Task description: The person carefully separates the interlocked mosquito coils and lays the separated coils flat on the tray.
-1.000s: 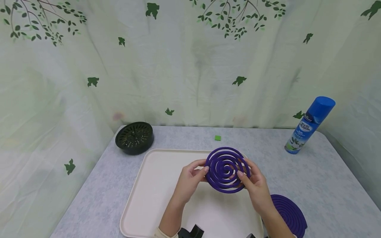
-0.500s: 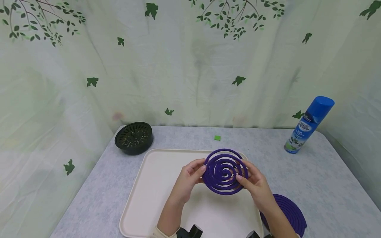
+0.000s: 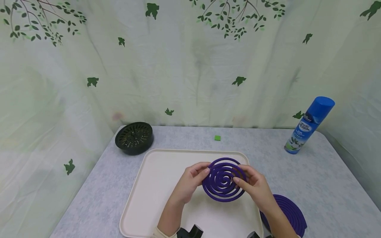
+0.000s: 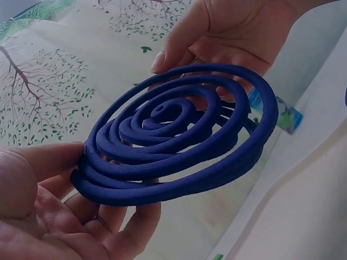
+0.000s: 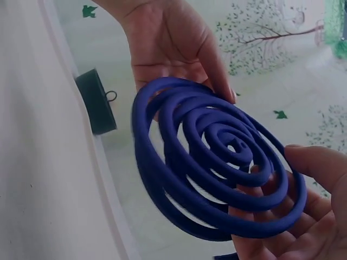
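A pair of interlocked purple mosquito coils (image 3: 218,178) is held above the white tray (image 3: 163,175), tilted toward the head camera. My left hand (image 3: 190,181) pinches the left rim between thumb and fingers. From the other side, my right hand (image 3: 256,186) grips the coils, thumb on the front near the centre and fingers behind. In the left wrist view the rings of the coils (image 4: 162,192) stand partly apart, with gaps between the layers. The right wrist view shows the overlapping rings of the coils (image 5: 146,124) too. Some fingers are hidden behind them.
More purple mosquito coils (image 3: 291,215) lie on the table right of the tray, partly under my right forearm. A black round coil holder (image 3: 135,140) stands at the back left. A blue spray can (image 3: 308,127) stands at the back right. A small green square (image 3: 217,138) lies behind the tray.
Both hands have lowered the coils slightly toward me and a little left. The tray's back right corner now shows. Hold on both sides stays much the same.
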{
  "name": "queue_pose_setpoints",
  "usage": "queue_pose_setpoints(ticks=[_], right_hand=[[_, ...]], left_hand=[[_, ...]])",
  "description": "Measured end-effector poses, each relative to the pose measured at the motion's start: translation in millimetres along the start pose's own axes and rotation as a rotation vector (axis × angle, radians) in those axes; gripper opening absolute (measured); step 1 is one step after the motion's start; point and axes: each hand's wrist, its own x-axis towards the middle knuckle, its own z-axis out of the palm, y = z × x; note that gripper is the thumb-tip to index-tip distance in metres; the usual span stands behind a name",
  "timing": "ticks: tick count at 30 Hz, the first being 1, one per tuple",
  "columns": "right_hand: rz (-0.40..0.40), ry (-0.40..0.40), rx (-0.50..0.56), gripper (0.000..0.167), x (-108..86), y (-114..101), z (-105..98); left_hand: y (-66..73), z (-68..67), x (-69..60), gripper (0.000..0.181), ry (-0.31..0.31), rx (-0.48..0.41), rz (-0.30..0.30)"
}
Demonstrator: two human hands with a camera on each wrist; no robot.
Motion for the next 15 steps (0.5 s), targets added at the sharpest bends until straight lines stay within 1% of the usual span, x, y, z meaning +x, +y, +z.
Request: queue_pose_setpoints(ticks=[2,6,8,13,15], right_hand=[[-0.003,-0.006,-0.016,0.029,-0.2,1,0],[0.04,-0.023,-0.075,0.027,-1.0,2,3],[0.041,-0.03,-0.1,0.026,-1.6,3,5],[0.014,-0.039,-0.128,0.022,-2.0,6,9],[0.006,-0.045,-0.132,0.021,-2.2,7,10]], left_hand=[[0.6,1.1,-0.2,0.031,-0.016,0.012,-0.001],[-0.1,2.7,-0.2,0.031,-0.053,0.054,-0.001],[-0.4,3.5,0.0,0.03,-0.066,0.075,-0.005],[1.4,5.4,-0.5,0.028,-0.092,0.088,-0.024],[7.4,7.4,-2.5,0.028,-0.109,0.087,-0.014]])
